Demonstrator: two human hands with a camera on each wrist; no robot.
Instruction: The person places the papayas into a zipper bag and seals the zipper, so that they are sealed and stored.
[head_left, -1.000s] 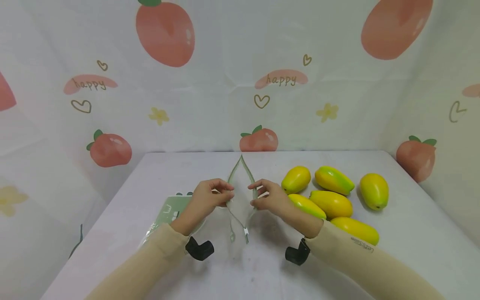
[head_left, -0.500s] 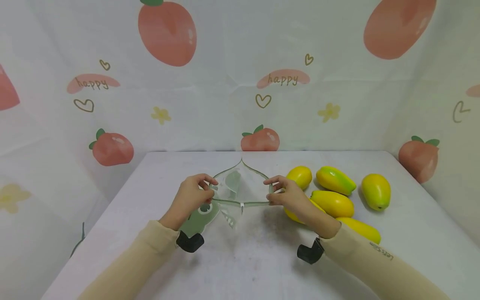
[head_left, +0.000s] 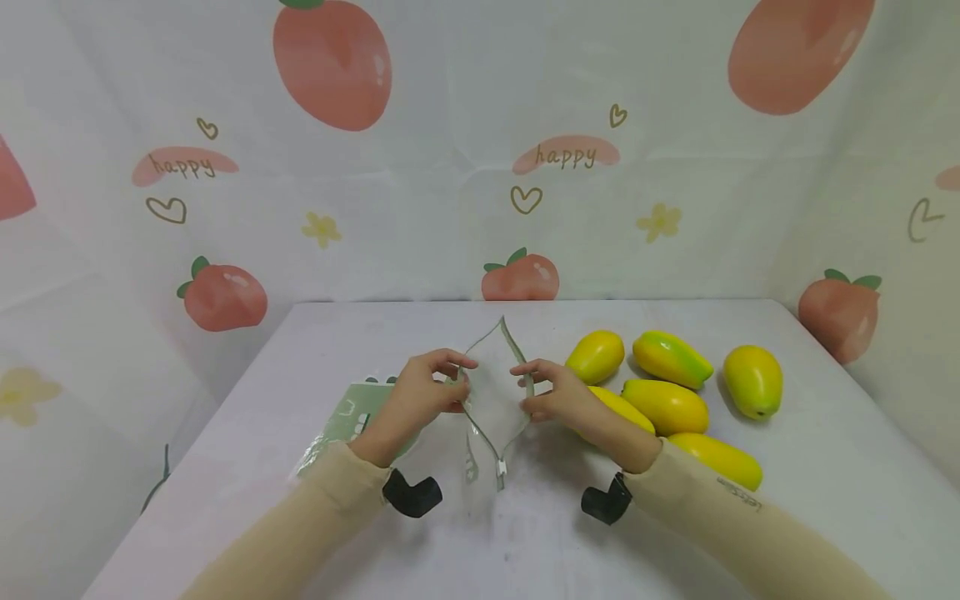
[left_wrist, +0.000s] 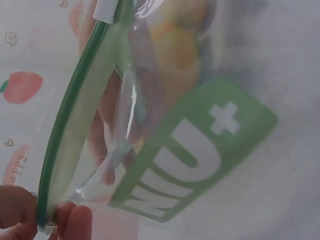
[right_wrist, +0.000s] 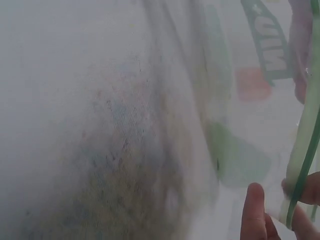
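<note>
A clear plastic zip bag (head_left: 495, 379) hangs between both hands over the table, its mouth parted in a diamond shape. My left hand (head_left: 429, 390) pinches the left side of the rim, and my right hand (head_left: 558, 396) pinches the right side. The white slider (head_left: 501, 467) sits at the near end of the zip. In the left wrist view, the green zip strip (left_wrist: 65, 117) runs down to the fingertips, beside a green printed label (left_wrist: 200, 145) reading "NIU+". The right wrist view has the other strip (right_wrist: 305, 165) between thumb and fingers.
Several yellow-green mango-like fruits (head_left: 663, 406) lie on the right of the white table (head_left: 510, 542). A flat green-printed plastic piece (head_left: 347, 412) lies at left, partly hidden by the left forearm. A printed cloth (head_left: 420, 233) hangs behind the table.
Both hands moved apart half a second ago, stretching the bag's mouth wide, and have now come closer together, making it narrower. The bag remains held at both sides.
</note>
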